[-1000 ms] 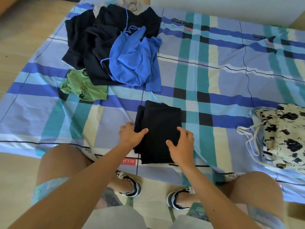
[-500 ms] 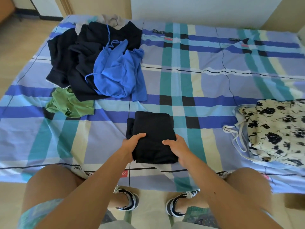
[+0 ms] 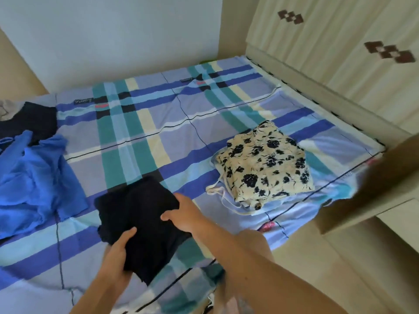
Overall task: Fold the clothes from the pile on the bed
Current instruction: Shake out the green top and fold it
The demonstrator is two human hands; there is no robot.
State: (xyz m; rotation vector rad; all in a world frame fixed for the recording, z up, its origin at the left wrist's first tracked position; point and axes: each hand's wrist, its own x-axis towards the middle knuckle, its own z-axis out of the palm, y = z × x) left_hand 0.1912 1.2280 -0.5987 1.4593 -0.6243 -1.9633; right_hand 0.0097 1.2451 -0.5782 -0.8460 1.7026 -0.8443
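- Status: the black garment (image 3: pixel 140 207) is folded into a compact rectangle. It lies at the near centre of the bed (image 3: pixel 145 123), with its near corner over the near edge.
- Left hand (image 3: pixel 116 252): it grips the near-left edge of the black garment. The thumb lies on top and the fingers are curled under the fabric, out of sight.
- Right hand (image 3: pixel 184 214): it grips the right edge of the same garment, with the fingers curled round the fold.
- It cannot be determined whether the garment is lifted clear of the sheet or only raised at the near side.
- Completed items: a floral garment (image 3: pixel 265 162) lies folded on the right side of the bed. It rests on a pale strapped garment (image 3: pixel 223 196), whose straps trail out to the left and near side.
- Judgement: the black garment is ready for transfer to that folded stack, which is well apart from it on the right.
- Remaining items: the pile is at the left edge of the view. It contains a crumpled blue garment (image 3: pixel 31 177), a dark garment (image 3: pixel 29 123) beyond it and a grey item (image 3: pixel 6 107) at the far left. All of these are unfolded, and part of the pile is out of frame.
- Judgement: the task is under half complete.
- Containers: no basket or box is visible. A wardrobe (image 3: pixel 328 53) stands to the right of the bed with its doors closed, so its contents cannot be determined.
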